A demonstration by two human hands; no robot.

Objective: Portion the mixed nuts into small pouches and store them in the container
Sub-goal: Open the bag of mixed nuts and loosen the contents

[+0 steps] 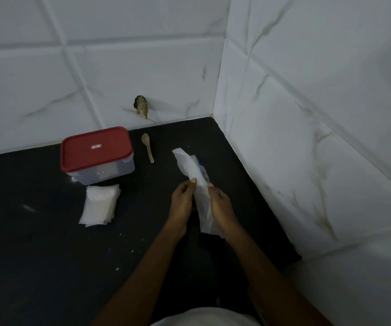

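A white garment (pixel 203 317) edges the near frame. Left hand (pixel 182 198) and right hand (pixel 220 203) both grip an upright white plastic bag (pixel 196 180), contents unclear. To the left on the black countertop (pixel 48 255) lies a stack of pouches (pixel 100 203). Beyond it stand the closed red-lidded container (pixel 98 156) and a wooden spoon (pixel 147 147), below the tiled walls (pixel 307 114).

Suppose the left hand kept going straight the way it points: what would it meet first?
Probably the white bag it pinches: the left hand points right into it, though depth is unclear.
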